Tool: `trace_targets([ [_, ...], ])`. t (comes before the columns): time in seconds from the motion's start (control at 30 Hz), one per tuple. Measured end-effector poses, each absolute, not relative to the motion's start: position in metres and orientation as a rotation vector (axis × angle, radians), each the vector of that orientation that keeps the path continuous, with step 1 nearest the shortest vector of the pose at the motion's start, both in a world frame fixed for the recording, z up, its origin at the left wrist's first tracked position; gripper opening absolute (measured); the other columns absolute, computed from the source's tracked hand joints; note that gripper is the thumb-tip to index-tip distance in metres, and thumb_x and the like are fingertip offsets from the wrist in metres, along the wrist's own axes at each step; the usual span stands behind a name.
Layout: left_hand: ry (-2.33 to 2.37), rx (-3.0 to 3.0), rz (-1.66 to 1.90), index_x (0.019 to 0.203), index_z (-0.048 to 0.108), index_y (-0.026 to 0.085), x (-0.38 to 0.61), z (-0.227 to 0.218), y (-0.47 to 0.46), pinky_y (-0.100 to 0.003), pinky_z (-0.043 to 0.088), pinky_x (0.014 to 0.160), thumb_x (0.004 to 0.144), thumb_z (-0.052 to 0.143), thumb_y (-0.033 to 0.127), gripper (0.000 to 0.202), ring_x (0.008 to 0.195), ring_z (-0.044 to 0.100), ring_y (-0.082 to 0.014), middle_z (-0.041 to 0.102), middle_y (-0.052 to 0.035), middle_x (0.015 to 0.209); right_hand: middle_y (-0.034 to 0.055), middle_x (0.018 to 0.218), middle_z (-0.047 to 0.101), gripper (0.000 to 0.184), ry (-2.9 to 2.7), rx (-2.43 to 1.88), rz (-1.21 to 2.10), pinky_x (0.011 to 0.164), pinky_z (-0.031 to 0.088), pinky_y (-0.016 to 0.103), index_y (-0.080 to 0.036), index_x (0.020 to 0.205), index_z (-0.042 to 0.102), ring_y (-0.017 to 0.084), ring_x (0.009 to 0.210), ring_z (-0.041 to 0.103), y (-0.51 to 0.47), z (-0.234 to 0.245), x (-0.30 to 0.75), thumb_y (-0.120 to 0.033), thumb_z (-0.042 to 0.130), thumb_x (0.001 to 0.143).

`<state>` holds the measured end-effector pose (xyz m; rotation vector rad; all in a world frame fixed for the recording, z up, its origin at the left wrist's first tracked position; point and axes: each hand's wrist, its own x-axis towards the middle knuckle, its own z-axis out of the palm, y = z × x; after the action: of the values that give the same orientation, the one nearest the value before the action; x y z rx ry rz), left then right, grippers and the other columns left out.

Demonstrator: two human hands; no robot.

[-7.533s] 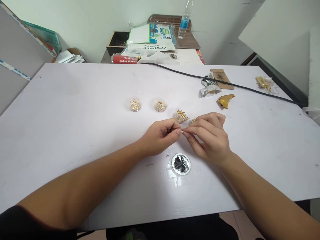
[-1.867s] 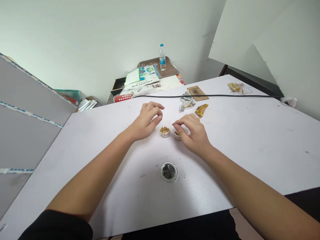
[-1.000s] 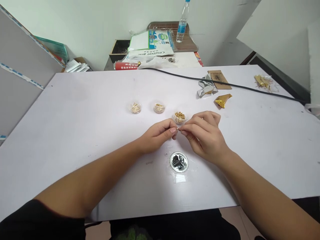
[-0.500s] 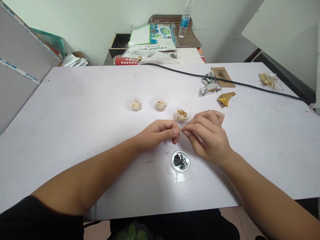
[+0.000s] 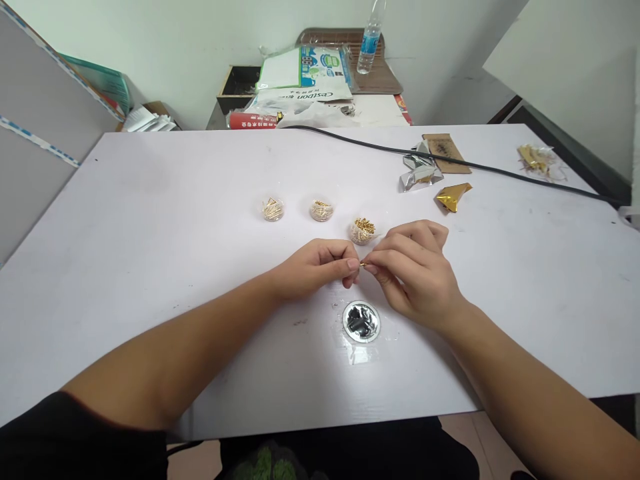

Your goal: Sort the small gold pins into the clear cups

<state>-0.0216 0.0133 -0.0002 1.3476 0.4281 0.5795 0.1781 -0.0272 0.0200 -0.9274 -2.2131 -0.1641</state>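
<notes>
The left hand (image 5: 321, 268) and right hand (image 5: 419, 272), apart earlier, have met, both pinching a tiny gold pin (image 5: 363, 265), apparently aligning it, which next calls for steady fingertip control.

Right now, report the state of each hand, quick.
Left hand: closed, pinching one end of a small gold piece.
Right hand: closed, pinching the other end of the same small gold piece.

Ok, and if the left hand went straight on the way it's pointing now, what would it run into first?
First the small gold piece at the fingertips of the left hand, then almost at once the right hand pinching it, though depth is hard to judge here.
</notes>
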Motion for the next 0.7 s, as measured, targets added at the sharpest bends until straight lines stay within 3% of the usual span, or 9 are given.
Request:
trace_targets([
  [0.23,0.516,1.398,0.583,0.074,0.055,0.015,-0.0215,0.0006,0.0119,-0.024,0.039,0.063,0.088,0.064,0.045,0.034,0.066,0.049,-0.0095,0.055,0.0006,0.07,-0.0011,0.07,0.066,0.015,-2.222,-0.926,-0.244,0.08,0.032,0.04,-0.02,0.081,0.058,0.019,0.082,0.055,-0.0276,0.0165,0.1754,-0.007,0.061,0.086],
  [0.7,0.521,1.489,0.5,0.075,0.053,0.015,-0.0235,0.0028,0.016,-0.024,0.038,0.062,0.09,0.057,0.035,0.025,0.066,0.046,-0.0096,0.052,0.0013,0.07,-0.0021,0.069,0.065,0.016,-2.267,-0.955,-0.271,0.08,0.03,0.039,-0.021,0.081,0.058,0.018,0.083,0.056,-0.0273,0.015,0.1749,-0.006,0.06,0.087],
])
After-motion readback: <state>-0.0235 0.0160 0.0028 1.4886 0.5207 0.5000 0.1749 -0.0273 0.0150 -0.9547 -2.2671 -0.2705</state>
